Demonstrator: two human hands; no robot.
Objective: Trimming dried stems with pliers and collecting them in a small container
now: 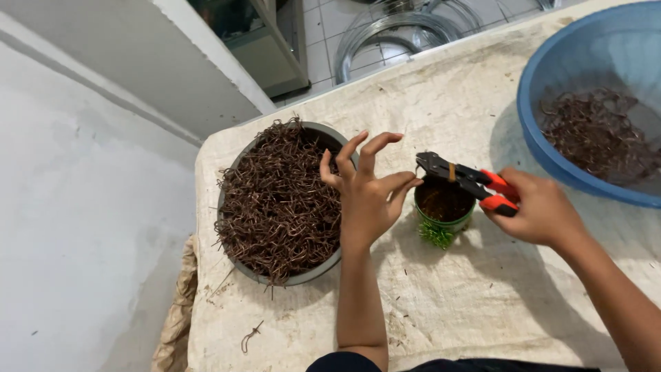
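The right hand (544, 210) grips the red handles of a pair of black-jawed pliers (463, 178), whose head sits over a small green can (444, 219) with a short brown wire piece (452, 171) at the jaws. The left hand (365, 193) hovers released, fingers spread, between the can and a grey bowl (237, 265) heaped with brown wire hooks (279, 203). A blue basin (544, 148) stands at right on the cloth-covered table (454, 303).

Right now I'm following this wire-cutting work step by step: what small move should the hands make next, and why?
Probably squeeze the cutter: the right hand holds its red handles, a short brown piece sits in its jaws over the green can, and the left hand is open, fingers spread beside the grey bowl of brown wire pieces.
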